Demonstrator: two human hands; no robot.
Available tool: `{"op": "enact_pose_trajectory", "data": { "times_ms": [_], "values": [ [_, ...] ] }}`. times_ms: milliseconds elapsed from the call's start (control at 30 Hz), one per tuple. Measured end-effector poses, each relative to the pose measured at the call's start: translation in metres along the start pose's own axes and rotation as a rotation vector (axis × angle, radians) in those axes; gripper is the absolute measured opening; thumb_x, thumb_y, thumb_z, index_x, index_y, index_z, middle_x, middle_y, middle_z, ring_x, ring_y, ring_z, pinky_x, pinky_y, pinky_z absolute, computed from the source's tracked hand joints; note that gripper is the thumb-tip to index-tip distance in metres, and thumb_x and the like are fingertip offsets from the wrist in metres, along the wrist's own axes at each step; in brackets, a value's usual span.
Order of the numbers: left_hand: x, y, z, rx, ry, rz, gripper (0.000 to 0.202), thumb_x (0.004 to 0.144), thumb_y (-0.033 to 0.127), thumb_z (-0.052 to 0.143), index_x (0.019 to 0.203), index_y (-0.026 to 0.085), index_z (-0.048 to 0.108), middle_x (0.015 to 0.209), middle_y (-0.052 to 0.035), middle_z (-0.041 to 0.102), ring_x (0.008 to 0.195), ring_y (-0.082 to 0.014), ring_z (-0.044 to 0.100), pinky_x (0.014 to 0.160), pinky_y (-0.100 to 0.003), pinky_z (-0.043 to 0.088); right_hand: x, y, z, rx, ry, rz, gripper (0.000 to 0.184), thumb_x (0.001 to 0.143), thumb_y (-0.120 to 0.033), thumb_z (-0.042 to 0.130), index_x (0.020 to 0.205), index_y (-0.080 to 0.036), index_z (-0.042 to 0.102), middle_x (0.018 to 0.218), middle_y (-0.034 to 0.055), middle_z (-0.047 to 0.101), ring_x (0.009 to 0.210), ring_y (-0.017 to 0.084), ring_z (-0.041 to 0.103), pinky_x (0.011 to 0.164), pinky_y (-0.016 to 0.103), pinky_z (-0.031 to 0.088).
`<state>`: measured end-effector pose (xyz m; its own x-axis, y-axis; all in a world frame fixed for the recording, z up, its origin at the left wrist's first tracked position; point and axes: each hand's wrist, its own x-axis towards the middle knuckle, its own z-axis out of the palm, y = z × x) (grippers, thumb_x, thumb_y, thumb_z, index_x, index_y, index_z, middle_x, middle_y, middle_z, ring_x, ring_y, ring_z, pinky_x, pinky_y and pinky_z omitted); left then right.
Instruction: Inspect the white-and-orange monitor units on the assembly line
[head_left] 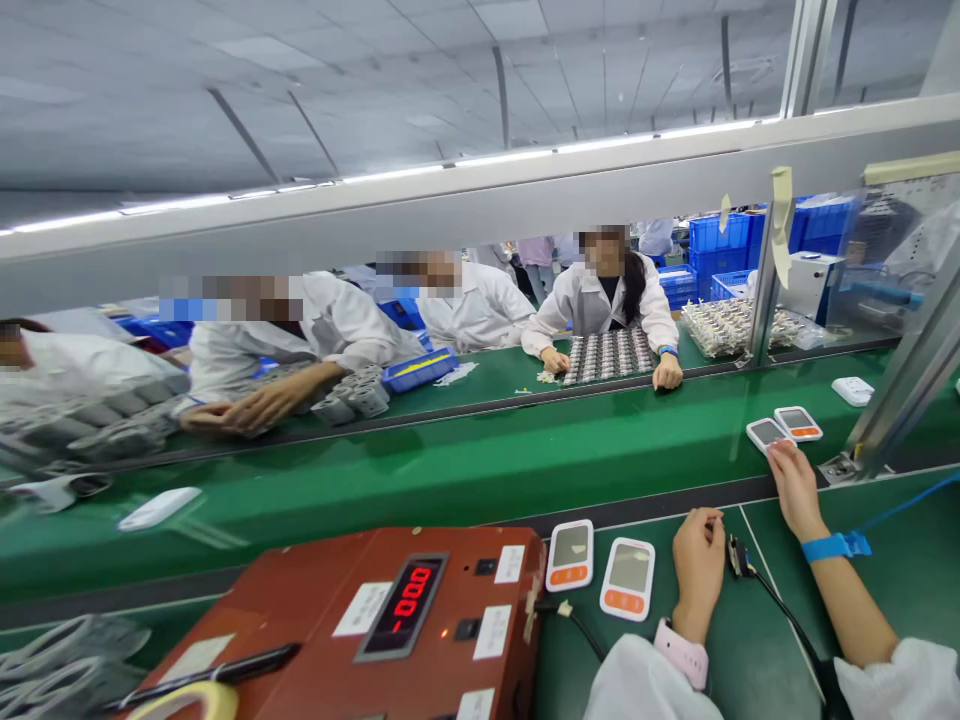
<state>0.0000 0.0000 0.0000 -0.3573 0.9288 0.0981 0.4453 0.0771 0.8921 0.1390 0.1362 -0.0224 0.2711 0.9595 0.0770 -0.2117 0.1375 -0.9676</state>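
My right hand (793, 487) reaches forward onto the green conveyor belt (450, 470), fingers flat, with its fingertips at the nearer of two white devices with orange buttons (766, 433), (799, 422). A blue strap (829, 547) circles that wrist. My left hand (697, 565) rests on the bench with fingers curled and nothing seen in it. Just to its right lies a black cable plug (739, 556). To its left, two more white devices (570, 555), (628, 578) lie face up on the bench.
A red tester box (360, 620) with a red digit display stands at the front left, a cable leading from it. Several people in white coats work across the belt with trays of parts (609, 355). A metal post (896, 400) stands right; blue crates sit behind.
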Motion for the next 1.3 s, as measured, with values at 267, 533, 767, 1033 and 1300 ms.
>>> {"op": "enact_pose_trajectory", "data": {
  "times_ms": [267, 533, 767, 1033, 1300],
  "values": [
    [0.001, 0.000, 0.000, -0.015, -0.003, -0.008, 0.023, 0.083, 0.018, 0.045, 0.086, 0.018, 0.067, 0.078, -0.0023, 0.064, 0.059, -0.0118, 0.052, 0.064, -0.025, 0.041, 0.039, -0.003, 0.003, -0.578, 0.096, -0.084, 0.056, 0.048, -0.045, 0.078, 0.089, -0.016, 0.052, 0.105, 0.0232, 0.055, 0.117, 0.046, 0.041, 0.100, 0.062, 0.024],
    [0.001, 0.001, 0.000, -0.026, -0.007, -0.010, 0.023, 0.082, 0.016, 0.045, 0.086, 0.018, 0.067, 0.081, -0.0028, 0.065, 0.061, -0.0122, 0.054, 0.064, -0.025, 0.041, 0.016, 0.006, 0.031, -0.635, -0.171, -0.385, 0.052, 0.063, -0.038, 0.064, 0.110, -0.016, 0.057, 0.116, 0.0152, 0.052, 0.111, 0.033, 0.048, 0.100, 0.048, 0.035],
    [0.001, 0.003, -0.001, -0.009, -0.008, -0.016, 0.023, 0.082, 0.016, 0.045, 0.086, 0.018, 0.068, 0.081, -0.0028, 0.065, 0.059, -0.0117, 0.054, 0.064, -0.025, 0.041, -0.012, -0.024, 0.036, -0.246, -0.334, -0.008, 0.049, 0.072, -0.048, 0.066, 0.113, -0.022, 0.053, 0.098, 0.0072, 0.064, 0.084, 0.027, 0.063, 0.082, 0.050, 0.051],
    [0.000, 0.005, 0.001, -0.008, -0.002, 0.002, 0.022, 0.082, 0.016, 0.046, 0.087, 0.018, 0.067, 0.080, -0.0016, 0.064, 0.060, -0.0111, 0.054, 0.063, -0.024, 0.042, -0.084, -0.122, 0.039, 0.195, -0.660, 0.266, 0.053, 0.080, -0.044, 0.070, 0.127, -0.033, 0.048, 0.129, 0.0053, 0.054, 0.106, 0.027, 0.060, 0.080, 0.043, 0.057],
    [-0.003, 0.005, 0.002, 0.016, 0.030, 0.004, 0.018, 0.083, 0.020, 0.050, 0.078, 0.018, 0.067, 0.077, -0.0034, 0.068, 0.068, -0.0159, 0.060, 0.065, -0.026, 0.043, -0.106, -0.159, 0.032, 0.087, -0.747, 0.143, 0.056, 0.082, -0.044, 0.067, 0.134, -0.032, 0.048, 0.128, 0.0049, 0.056, 0.115, 0.028, 0.055, 0.088, 0.037, 0.054]
  ]
}}
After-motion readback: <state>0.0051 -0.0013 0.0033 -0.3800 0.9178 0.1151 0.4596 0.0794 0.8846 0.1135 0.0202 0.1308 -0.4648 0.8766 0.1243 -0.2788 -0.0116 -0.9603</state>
